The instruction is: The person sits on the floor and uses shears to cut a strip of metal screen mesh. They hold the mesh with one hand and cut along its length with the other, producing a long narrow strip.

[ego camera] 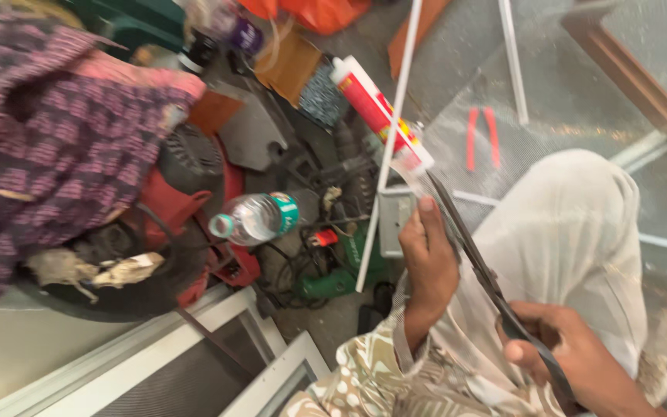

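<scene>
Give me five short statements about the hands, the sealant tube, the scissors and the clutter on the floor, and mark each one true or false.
1. The left hand grips the sealant tube near its nozzle end. True.
2. The right hand holds a hammer. False: it holds black scissors, blades pointing toward the tube's tip.
3. The sealant tube is blue. False: it is red and white with a white cap end.
4. A clear plastic bottle lies on its side among the tools. True.
5. The red-handled pliers are in the left hand. False: they lie apart on the floor beyond the knee.
</scene>
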